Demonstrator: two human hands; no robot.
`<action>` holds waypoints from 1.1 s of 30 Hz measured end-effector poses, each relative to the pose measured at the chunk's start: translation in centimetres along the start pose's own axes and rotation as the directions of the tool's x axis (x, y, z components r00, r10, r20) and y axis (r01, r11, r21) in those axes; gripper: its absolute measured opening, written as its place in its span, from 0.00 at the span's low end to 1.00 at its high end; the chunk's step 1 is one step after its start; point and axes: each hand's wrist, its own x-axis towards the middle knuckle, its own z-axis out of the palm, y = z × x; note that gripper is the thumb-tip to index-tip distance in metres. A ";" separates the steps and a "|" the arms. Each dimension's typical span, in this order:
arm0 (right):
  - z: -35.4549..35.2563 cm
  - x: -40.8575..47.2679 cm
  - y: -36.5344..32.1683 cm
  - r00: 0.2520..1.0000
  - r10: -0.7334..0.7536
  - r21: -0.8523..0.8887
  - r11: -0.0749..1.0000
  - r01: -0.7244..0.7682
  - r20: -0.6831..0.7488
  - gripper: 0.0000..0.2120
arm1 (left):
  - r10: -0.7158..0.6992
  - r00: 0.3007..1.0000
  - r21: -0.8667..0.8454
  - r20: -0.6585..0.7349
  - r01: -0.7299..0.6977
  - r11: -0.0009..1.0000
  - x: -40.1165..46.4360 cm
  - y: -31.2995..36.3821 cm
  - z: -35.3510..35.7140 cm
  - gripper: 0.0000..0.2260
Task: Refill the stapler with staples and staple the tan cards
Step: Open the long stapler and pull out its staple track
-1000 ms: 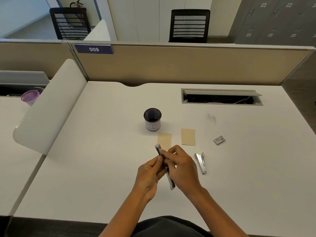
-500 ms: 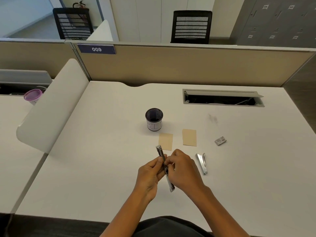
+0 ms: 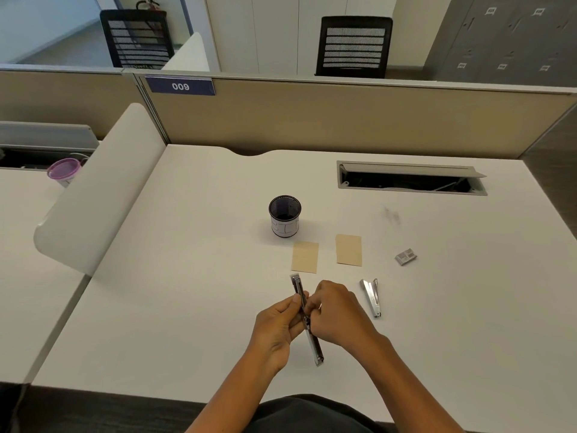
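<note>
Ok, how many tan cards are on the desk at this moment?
2. One tan card lies just past the hands, near the black pen cup; the other tan card lies to its right. Neither overlaps; none seems hidden.

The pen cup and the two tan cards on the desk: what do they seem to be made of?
Pen cup: probably black metal mesh, since the inner wall looks finely perforated; a white band, maybe paper, wraps its lower part. Tan cards: likely kraft paper or thin cardstock, with a matte, even tan face, lying flat with crisp edges.
</note>
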 end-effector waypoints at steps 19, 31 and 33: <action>1.0 -0.4 -0.6 0.923 -0.132 0.235 0.945 0.228 -0.362 0.18 | 0.145 0.988 0.081 0.056 -0.149 0.985 -0.3 0.8 0.4 0.12; 1.2 -0.4 -1.2 0.976 0.026 0.600 0.793 0.111 -0.215 0.15 | 0.198 0.979 0.127 0.044 -0.202 0.971 -0.5 0.5 0.5 0.12; 1.3 -0.4 -1.3 0.975 0.030 0.599 0.793 0.111 -0.220 0.15 | 0.202 0.978 0.131 0.043 -0.206 0.970 -0.6 0.4 0.4 0.11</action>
